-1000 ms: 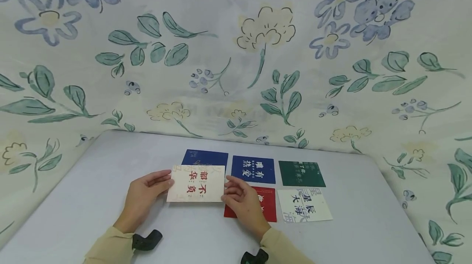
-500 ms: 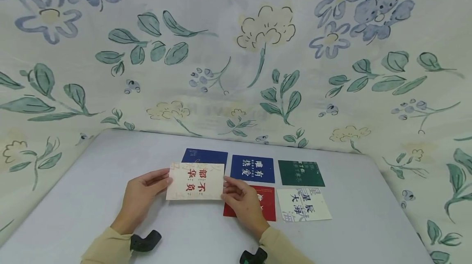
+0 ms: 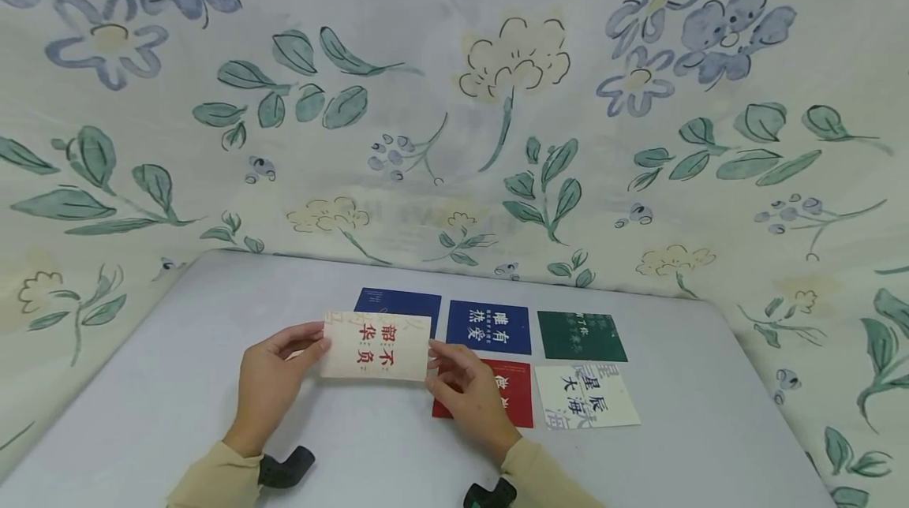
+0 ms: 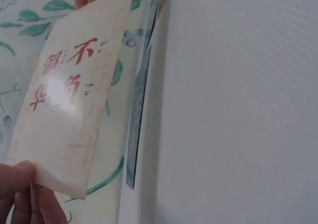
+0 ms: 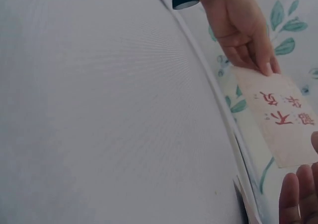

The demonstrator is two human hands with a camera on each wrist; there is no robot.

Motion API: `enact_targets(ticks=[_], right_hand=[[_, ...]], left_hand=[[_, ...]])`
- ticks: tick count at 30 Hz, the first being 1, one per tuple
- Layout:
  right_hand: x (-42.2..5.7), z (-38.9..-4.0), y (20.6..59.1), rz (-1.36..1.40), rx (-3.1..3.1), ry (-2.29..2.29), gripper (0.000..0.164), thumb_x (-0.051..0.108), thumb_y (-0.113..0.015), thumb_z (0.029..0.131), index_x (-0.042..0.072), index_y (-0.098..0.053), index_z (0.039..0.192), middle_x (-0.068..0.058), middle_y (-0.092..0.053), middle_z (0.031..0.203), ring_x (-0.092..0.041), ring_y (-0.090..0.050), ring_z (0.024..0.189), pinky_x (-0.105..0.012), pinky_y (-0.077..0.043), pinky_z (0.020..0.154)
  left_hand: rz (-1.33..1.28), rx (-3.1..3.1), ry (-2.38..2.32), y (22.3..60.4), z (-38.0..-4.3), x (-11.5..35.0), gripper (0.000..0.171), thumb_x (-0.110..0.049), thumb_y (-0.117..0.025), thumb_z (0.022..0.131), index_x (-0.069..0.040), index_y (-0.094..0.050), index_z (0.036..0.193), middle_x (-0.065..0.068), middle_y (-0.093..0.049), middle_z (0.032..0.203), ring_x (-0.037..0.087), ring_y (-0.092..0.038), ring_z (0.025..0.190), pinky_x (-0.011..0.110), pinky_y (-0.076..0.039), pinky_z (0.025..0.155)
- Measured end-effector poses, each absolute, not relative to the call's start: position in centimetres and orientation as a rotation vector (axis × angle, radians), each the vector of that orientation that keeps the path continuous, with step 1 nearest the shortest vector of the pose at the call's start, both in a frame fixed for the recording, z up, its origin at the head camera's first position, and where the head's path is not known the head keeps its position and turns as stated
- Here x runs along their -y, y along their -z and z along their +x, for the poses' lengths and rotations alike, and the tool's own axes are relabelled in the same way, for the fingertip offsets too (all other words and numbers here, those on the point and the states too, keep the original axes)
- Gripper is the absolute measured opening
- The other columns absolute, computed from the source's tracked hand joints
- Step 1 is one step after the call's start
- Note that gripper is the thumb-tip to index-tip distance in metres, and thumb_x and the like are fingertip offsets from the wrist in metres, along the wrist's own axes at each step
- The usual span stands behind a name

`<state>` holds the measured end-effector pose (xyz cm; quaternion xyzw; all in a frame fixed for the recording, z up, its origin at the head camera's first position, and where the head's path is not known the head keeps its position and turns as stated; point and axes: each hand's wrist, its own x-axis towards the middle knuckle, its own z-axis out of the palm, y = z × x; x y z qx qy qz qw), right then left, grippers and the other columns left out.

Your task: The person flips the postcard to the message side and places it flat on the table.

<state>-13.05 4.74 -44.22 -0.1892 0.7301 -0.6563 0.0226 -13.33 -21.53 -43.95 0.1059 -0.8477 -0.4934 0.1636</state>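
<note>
A cream card [image 3: 376, 346] with large red Chinese characters is held up over the table, its printed face toward me. My left hand [image 3: 273, 386] pinches its left edge between thumb and fingers. At the opposite edge, the right hand [image 3: 472, 394] grips the lower right part. The left wrist view shows the left thumb [image 4: 20, 177] on the card's face near a corner, with light glaring off the print. In the right wrist view the card [image 5: 278, 119] spans between both hands. Behind it lies a blue card [image 3: 398, 301], partly hidden; a red card [image 3: 514, 394] is partly covered by the right hand.
On the white table [image 3: 213, 350] lie another blue card [image 3: 488, 326], a dark green card [image 3: 581, 336] and a white card [image 3: 588, 396] with dark characters, to the right of the hands. A flower-patterned cloth [image 3: 454, 137] rises behind the table.
The cream card has risen slightly and tilted back a little, with both hands keeping their hold. The cards on the table lie as before; the head view has shifted slightly.
</note>
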Motion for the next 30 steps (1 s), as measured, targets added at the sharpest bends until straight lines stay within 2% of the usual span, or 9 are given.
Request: enact_targets(ticks=[2, 8, 15, 21, 24, 30], right_hand=[[-4.8, -13.0, 44.1, -0.587, -2.247, 2.024, 0.045, 0.0, -0.061, 0.086, 0.005, -0.052, 0.13, -0.013, -0.055, 0.119, -0.035, -0.056, 0.104, -0.023, -0.049, 0.085], [-4.8, -13.2, 44.6, -0.623, -2.192, 2.062, 0.047, -0.001, -0.061, 0.086, 0.002, -0.049, 0.132, -0.017, -0.053, 0.122, -0.041, -0.054, 0.105, -0.026, -0.049, 0.087], [-4.8, -14.1, 46.9, -0.705, -2.182, 2.094, 0.048, 0.002, -0.061, 0.087, 0.008, -0.049, 0.133, -0.011, -0.052, 0.124, -0.035, -0.053, 0.109, -0.031, -0.047, 0.091], [-4.9, -14.3, 47.2, -0.718, -2.152, 2.111, 0.048, 0.007, -0.062, 0.087, 0.012, -0.049, 0.133, -0.008, -0.05, 0.126, -0.028, -0.052, 0.114, -0.035, -0.044, 0.095], [-4.9, -14.1, 46.8, -0.721, -2.156, 2.104, 0.049, 0.004, -0.061, 0.087, 0.01, -0.048, 0.134, -0.01, -0.049, 0.127, -0.027, -0.05, 0.116, -0.038, -0.042, 0.097], [-4.9, -13.4, 45.2, -0.741, -2.168, 2.099, 0.049, -0.003, -0.059, 0.086, 0.0, -0.045, 0.133, -0.02, -0.046, 0.127, -0.036, -0.048, 0.117, -0.046, -0.038, 0.098]], left_hand=[[0.279, 2.381, 1.36, 43.9, -13.3, 21.4, 0.028, -0.021, -0.071, 0.082, -0.01, -0.068, 0.107, 0.004, -0.069, 0.1, -0.002, -0.059, 0.085, 0.008, -0.046, 0.068], [0.272, 2.301, 1.324, 43.7, -13.1, 20.8, 0.025, -0.013, -0.073, 0.08, -0.006, -0.069, 0.103, 0.008, -0.068, 0.097, 0.009, -0.063, 0.083, 0.005, -0.046, 0.067], [0.292, 2.304, 1.373, 43.8, -13.2, 21.0, 0.026, -0.019, -0.072, 0.081, -0.008, -0.068, 0.104, 0.007, -0.068, 0.099, 0.004, -0.061, 0.081, 0.009, -0.048, 0.067], [0.252, 2.276, 1.401, 44.8, -13.6, 21.5, 0.029, -0.027, -0.072, 0.081, -0.007, -0.068, 0.102, 0.006, -0.067, 0.098, 0.004, -0.061, 0.081, 0.01, -0.048, 0.064], [0.254, 2.279, 1.415, 44.6, -13.5, 21.4, 0.029, -0.027, -0.071, 0.081, -0.007, -0.068, 0.103, 0.007, -0.067, 0.099, 0.005, -0.061, 0.081, 0.011, -0.049, 0.064], [0.328, 2.314, 1.424, 43.5, -13.2, 20.8, 0.023, -0.021, -0.07, 0.083, -0.007, -0.067, 0.102, 0.007, -0.067, 0.102, 0.001, -0.061, 0.08, 0.011, -0.049, 0.065]])
